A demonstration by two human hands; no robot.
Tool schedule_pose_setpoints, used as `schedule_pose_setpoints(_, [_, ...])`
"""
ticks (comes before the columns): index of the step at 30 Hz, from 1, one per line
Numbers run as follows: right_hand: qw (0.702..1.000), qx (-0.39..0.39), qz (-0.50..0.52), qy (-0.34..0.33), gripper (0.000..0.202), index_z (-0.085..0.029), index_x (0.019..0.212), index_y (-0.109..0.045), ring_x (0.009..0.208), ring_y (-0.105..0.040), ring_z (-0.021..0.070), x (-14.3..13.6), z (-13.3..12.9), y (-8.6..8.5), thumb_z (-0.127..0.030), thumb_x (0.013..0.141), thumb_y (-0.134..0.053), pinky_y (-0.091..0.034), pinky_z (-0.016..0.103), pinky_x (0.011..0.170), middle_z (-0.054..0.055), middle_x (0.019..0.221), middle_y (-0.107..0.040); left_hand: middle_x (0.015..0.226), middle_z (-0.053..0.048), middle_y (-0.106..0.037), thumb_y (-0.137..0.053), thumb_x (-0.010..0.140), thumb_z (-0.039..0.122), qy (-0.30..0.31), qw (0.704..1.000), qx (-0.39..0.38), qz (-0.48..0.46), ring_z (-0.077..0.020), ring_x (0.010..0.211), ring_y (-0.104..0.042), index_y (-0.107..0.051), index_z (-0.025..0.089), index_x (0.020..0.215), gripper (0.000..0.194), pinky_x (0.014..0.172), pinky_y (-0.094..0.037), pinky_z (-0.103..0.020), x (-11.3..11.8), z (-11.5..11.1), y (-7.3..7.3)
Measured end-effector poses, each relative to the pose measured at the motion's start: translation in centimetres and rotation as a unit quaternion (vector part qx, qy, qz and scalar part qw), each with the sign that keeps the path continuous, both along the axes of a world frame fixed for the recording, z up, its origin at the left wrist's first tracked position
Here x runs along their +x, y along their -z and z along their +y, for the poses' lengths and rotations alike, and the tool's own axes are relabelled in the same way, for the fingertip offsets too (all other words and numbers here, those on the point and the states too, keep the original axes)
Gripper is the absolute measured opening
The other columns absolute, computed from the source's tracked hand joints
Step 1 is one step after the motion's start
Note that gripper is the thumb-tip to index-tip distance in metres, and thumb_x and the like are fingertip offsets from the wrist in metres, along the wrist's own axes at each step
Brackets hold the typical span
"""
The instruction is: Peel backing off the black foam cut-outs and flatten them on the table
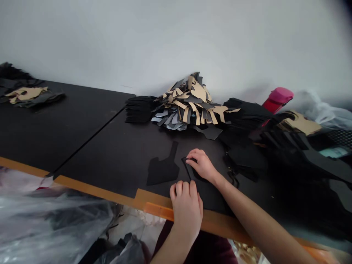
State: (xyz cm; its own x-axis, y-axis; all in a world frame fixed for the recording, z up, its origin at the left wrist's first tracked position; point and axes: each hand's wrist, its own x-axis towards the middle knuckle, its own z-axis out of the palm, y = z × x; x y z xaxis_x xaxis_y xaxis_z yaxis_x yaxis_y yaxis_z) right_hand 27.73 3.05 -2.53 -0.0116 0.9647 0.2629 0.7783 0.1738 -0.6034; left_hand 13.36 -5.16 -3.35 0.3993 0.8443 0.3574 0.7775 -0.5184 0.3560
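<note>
A flat black cut piece [188, 168] lies on the black table close to its front edge. My right hand [202, 165] pinches this piece near its far corner, thumb and fingers together. At the near end, my left hand [187, 201] has its fingers curled over the lower edge of the same piece; its thumb is mostly hidden. Just left of both hands, another black cut piece [163, 169] with a narrow upright tab lies flat, apart from them. The right hand and forearm cover part of the piece I hold.
A heap of tan, grey and black cut pieces [192, 101] stands by the wall, beside a black stack [139, 109]. At right are a pink-topped red container [277, 98], dark pieces [297, 157] and clear plastic [330, 113]. An orange-brown edge [93, 189] runs along the table front.
</note>
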Motion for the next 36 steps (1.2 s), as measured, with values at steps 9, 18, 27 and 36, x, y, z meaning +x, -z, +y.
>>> schedule_pose_setpoints(9, [0.999, 0.044, -0.019, -0.006, 0.007, -0.017, 0.086, -0.066, 0.089, -0.048, 0.0174, -0.2, -0.3, 0.3, -0.019, 0.081, -0.061, -0.038, 0.033, 0.086, 0.006, 0.093, -0.057, 0.088, -0.009, -0.055, -0.049, 0.079, 0.017, -0.004, 1.000, 0.000, 0.006, -0.0255, 0.092, -0.046, -0.059, 0.013, 0.104, 0.028, 0.090, -0.032, -0.048, 0.0, -0.1, -0.1])
schedule_pose_setpoints(18, [1.000, 0.007, -0.016, -0.012, 0.023, -0.016, 0.093, -0.060, 0.088, -0.049, 0.0178, 0.5, 0.6, -0.1, -0.018, 0.072, -0.070, -0.040, 0.031, 0.084, 0.006, 0.093, -0.054, 0.086, -0.007, -0.056, -0.051, 0.079, 0.018, -0.004, 0.999, -0.018, 0.049, -0.0254, 0.092, -0.046, -0.060, 0.016, 0.106, 0.028, 0.095, -0.028, -0.048, 0.0, 0.0, -1.4])
schedule_pose_setpoints(27, [0.997, -0.074, 0.000, -0.033, 0.016, -0.016, 0.078, -0.061, 0.081, -0.047, 0.0174, 0.8, 2.4, -0.9, -0.016, 0.066, -0.072, -0.037, 0.032, 0.077, 0.005, 0.084, -0.051, 0.083, -0.008, -0.058, -0.047, 0.084, 0.025, 0.005, 0.994, -0.027, 0.104, -0.0275, 0.090, -0.046, -0.059, 0.020, 0.113, 0.031, 0.092, -0.027, -0.050, -0.9, 0.1, -2.3])
schedule_pose_setpoints(36, [0.971, -0.097, 0.177, -0.131, 0.015, -0.017, 0.076, -0.044, 0.066, -0.048, 0.0097, 0.4, 1.7, -2.9, -0.017, 0.075, -0.060, -0.040, 0.022, 0.063, -0.003, 0.071, -0.050, 0.097, -0.011, -0.057, -0.049, 0.086, 0.038, -0.012, 0.997, -0.078, -0.013, -0.0295, 0.097, -0.046, -0.057, 0.015, 0.110, 0.035, 0.081, -0.035, -0.044, -2.8, 0.7, -1.2])
